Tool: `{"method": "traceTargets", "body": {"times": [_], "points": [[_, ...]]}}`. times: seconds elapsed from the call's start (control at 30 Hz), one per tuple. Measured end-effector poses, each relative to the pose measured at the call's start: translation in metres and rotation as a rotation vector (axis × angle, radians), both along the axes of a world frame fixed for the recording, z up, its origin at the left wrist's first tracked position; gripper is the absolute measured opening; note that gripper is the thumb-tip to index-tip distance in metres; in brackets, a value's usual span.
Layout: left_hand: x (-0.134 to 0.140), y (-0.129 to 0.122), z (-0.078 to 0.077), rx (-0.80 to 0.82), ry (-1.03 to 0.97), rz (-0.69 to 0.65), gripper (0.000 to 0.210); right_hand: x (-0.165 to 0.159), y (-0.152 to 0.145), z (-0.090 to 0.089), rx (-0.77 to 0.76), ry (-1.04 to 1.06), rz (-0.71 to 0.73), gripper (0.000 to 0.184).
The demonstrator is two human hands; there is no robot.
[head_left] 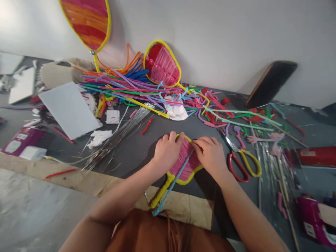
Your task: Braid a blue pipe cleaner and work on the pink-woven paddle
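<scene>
A pink fan (181, 157) with a fuzzy yellow rim and yellow handle lies at the table's near edge, its handle toward me. My left hand (169, 150) is closed on the fan's far left rim, thumb and fingers pressed together there. At the far right of the rim, my right hand (210, 152) pinches the upper end of a light blue pipe cleaner (175, 180) against the fan. That pipe cleaner runs slantwise across the pink face and past the handle, down to my lap. The fingertips of both hands are partly hidden.
Red-and-yellow-handled scissors (243, 164) lie right of my right hand. Behind are piled coloured pipe cleaners (126, 84), a finished-looking pink fan (164, 64) and an orange-red fan (88, 22). Thin wires (115, 140) and a white board (69, 108) lie left; a phone (271, 84) leans right.
</scene>
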State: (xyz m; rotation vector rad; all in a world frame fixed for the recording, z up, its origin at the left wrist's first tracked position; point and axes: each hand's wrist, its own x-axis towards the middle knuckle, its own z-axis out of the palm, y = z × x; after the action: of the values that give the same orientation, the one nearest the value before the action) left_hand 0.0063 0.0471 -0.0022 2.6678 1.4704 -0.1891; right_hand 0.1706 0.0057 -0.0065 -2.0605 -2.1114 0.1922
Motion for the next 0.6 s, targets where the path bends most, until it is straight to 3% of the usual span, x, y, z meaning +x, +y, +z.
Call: {"method": "traceTargets", "body": {"times": [0.27,0.6], "points": [[0.000,-0.001,-0.003,0.027,-0.032,0.006,0.044,0.026,0.011,-0.002,-0.061,0.210,0.060,0.030],[0.000,-0.002,-0.004,0.063,-0.062,0.000,0.041,0.017,0.028,0.016,-0.199,0.139,0.037,0.025]]}}
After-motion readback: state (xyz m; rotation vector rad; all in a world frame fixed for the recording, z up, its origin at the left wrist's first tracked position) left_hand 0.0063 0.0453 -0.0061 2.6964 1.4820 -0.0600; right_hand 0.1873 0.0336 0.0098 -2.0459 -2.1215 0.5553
